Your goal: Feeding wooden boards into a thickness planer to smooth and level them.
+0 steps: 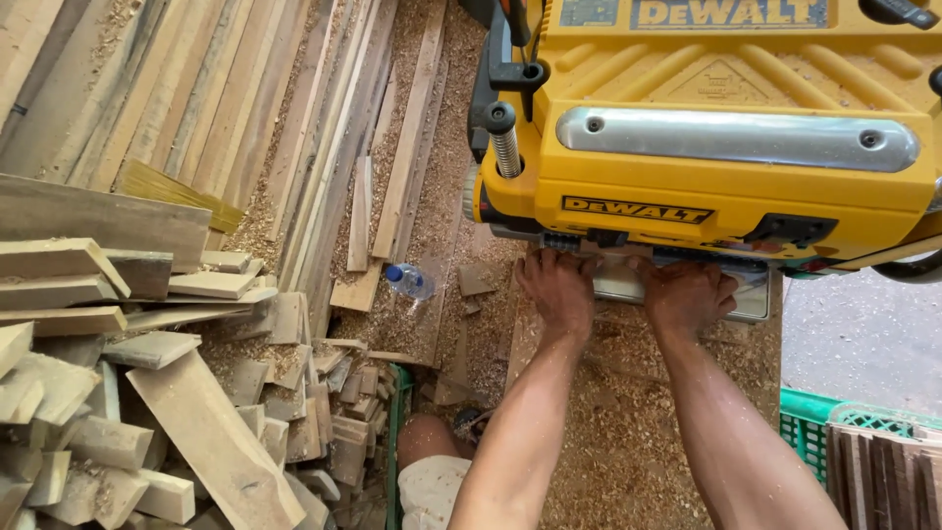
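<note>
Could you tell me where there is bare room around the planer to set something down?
The grey floor right of the yellow planer, above the green crate, is bare. The sawdust-covered surface between the forearms is open. Left is crowded: the offcut heap, leaning boards and a plastic bottle. Both hands fill the planer's mouth.

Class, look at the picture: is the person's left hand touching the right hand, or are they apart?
Apart. The head view shows the left hand and right hand side by side at the mouth of the yellow planer, with a strip of its metal table between them.

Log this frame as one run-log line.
left hand: flat at yellow planer mouth | right hand: on metal feed table | sawdust underneath | offcut pile left
</note>
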